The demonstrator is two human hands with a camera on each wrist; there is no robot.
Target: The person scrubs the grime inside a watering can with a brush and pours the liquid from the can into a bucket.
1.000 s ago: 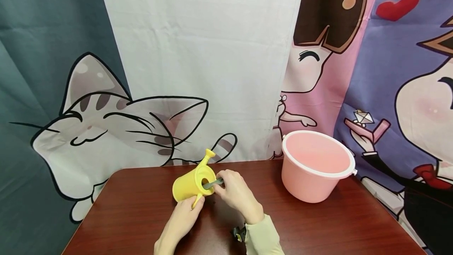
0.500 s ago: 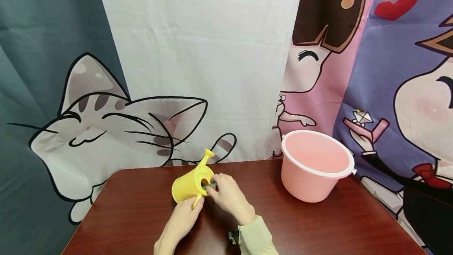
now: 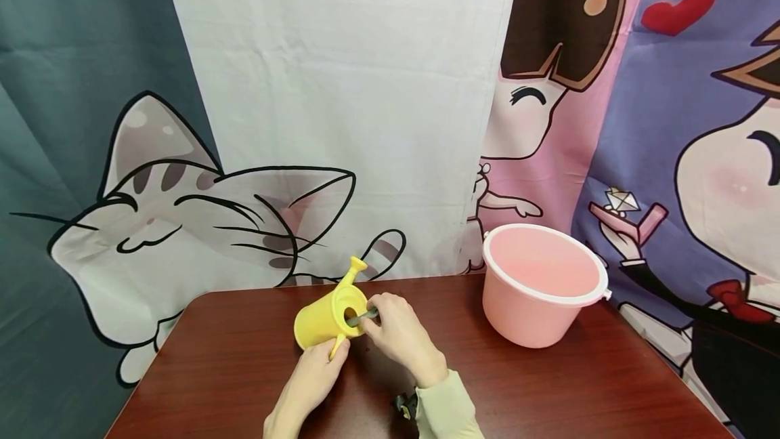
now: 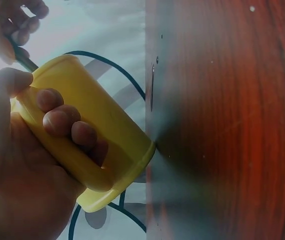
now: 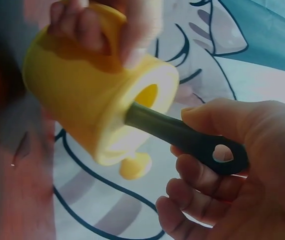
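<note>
A yellow watering can [image 3: 318, 324] is tilted on its side over the brown table, its mouth turned to the right. My left hand [image 3: 312, 377] grips its handle; in the left wrist view the fingers [image 4: 62, 120] curl round that handle and the can's base edge is close to the tabletop. In my right hand [image 3: 403, 337] is a dark green handle [image 5: 172, 131] with a hole in its end, pinched between thumb and fingers. Its far end goes in through the can's opening, so the head of this tool is hidden.
A pink bucket [image 3: 530, 317] with a white rim stands at the table's back right. Behind the brown table [image 3: 213, 358] hangs a cloth backdrop [image 3: 353, 87] with cartoon figures. A small dark object [image 3: 405, 404] shows beside the right sleeve.
The right hand pushed the green handle deeper into the can, then drew it partly back out, so more of it shows now. The left hand and can stay almost still.
</note>
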